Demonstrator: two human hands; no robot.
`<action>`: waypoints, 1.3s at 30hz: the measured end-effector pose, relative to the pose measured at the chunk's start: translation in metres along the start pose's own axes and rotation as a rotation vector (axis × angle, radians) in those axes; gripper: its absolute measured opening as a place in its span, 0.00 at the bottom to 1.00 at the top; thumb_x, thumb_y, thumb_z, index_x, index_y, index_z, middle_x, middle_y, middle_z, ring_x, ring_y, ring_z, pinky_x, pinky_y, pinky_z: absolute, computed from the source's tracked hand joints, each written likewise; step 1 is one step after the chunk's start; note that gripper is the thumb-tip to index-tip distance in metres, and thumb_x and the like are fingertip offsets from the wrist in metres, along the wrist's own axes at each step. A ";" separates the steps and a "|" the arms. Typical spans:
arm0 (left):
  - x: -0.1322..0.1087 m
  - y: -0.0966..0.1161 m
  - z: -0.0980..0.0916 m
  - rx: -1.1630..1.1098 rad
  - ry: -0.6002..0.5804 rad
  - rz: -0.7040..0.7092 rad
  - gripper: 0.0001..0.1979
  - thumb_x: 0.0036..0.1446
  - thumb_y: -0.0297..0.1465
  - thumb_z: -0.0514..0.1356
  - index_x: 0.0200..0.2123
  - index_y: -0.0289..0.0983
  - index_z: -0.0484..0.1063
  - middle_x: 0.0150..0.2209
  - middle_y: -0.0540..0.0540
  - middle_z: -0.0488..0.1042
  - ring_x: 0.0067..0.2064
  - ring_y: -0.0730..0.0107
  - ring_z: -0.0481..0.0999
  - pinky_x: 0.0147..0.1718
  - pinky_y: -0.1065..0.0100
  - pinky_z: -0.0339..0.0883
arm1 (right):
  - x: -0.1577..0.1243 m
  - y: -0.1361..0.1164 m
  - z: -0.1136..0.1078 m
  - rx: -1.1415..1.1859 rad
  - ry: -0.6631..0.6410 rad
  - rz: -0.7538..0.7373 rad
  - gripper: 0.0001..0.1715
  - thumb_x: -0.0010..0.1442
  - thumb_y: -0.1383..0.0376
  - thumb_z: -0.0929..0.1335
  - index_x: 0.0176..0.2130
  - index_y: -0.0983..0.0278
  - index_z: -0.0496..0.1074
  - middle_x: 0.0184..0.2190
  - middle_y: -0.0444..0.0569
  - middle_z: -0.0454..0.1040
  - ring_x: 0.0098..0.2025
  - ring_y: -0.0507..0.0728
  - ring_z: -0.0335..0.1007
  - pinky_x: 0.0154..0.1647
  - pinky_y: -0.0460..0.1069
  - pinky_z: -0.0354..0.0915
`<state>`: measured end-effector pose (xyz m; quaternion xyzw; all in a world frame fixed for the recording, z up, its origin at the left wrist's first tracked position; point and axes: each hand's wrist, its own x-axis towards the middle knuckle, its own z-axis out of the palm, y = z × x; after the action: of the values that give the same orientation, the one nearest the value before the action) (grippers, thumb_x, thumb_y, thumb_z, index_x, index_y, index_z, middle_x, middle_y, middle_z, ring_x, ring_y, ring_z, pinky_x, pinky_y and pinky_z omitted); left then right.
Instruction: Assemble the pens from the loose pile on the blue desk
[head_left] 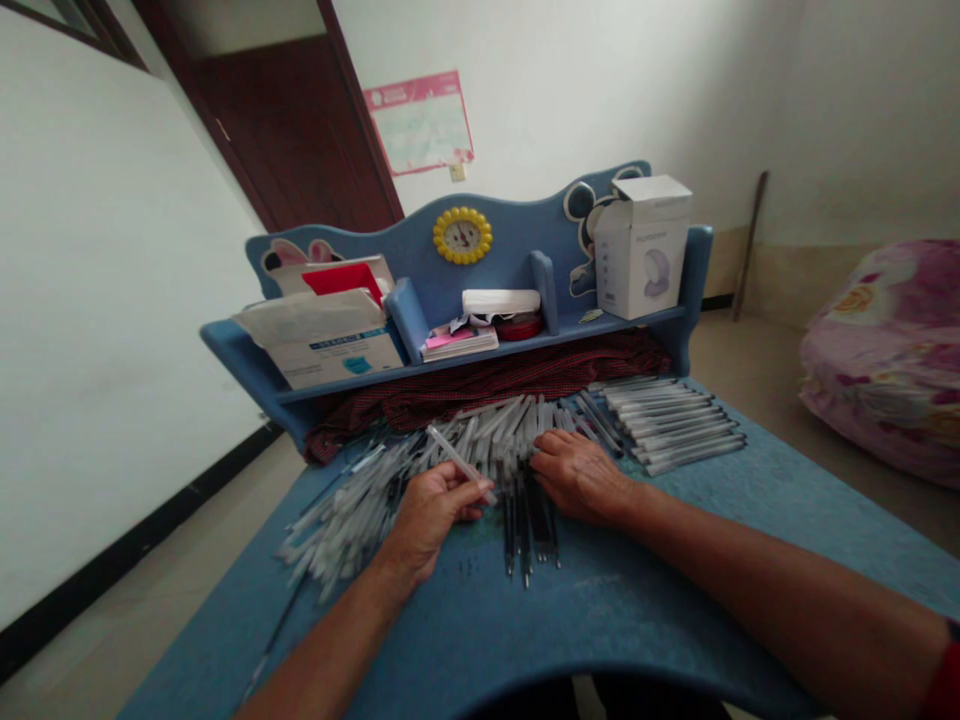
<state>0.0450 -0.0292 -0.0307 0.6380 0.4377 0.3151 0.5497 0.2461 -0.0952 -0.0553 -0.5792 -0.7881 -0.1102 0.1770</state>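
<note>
Left hand [433, 508] pinching slender translucent tube [451, 454], right hand [576, 476] curled, grip unclear, thin refills [526, 535]

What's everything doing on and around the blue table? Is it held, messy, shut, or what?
Bare left hand: pinching a tube
Long translucent plastic tube: held, tilted
Bare right hand: fingers curled, grip hidden
Translucent plastic pile: messy
Thin black refills: lying together
Slim clear plastic pens: lined up
Dark-red checked cloth: crumpled
Dark-brown wooden door: looks shut

Translucent tube [452, 453] aslant, dark refills [539, 522] nearby
</note>
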 end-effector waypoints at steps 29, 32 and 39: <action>0.000 -0.001 0.001 0.015 -0.007 -0.008 0.14 0.42 0.33 0.66 0.32 0.32 0.70 0.28 0.45 0.76 0.30 0.70 0.74 0.27 0.71 0.66 | -0.001 -0.002 0.001 -0.005 0.000 -0.006 0.09 0.63 0.66 0.61 0.34 0.65 0.70 0.37 0.51 0.70 0.41 0.56 0.62 0.40 0.49 0.55; 0.001 -0.002 0.000 0.012 -0.009 -0.009 0.14 0.43 0.33 0.66 0.32 0.32 0.70 0.28 0.45 0.76 0.30 0.70 0.74 0.27 0.71 0.66 | -0.001 -0.001 0.002 -0.005 0.006 -0.005 0.09 0.63 0.66 0.61 0.34 0.66 0.70 0.37 0.52 0.70 0.41 0.56 0.62 0.40 0.50 0.55; 0.001 -0.002 -0.001 0.016 -0.017 -0.006 0.13 0.43 0.32 0.66 0.31 0.32 0.70 0.28 0.45 0.76 0.29 0.70 0.73 0.27 0.71 0.66 | 0.000 -0.001 0.003 -0.003 0.015 -0.012 0.09 0.62 0.67 0.61 0.34 0.65 0.69 0.37 0.51 0.70 0.41 0.56 0.62 0.40 0.50 0.55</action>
<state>0.0444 -0.0280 -0.0325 0.6437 0.4375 0.3043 0.5493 0.2448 -0.0937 -0.0582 -0.5740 -0.7899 -0.1168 0.1815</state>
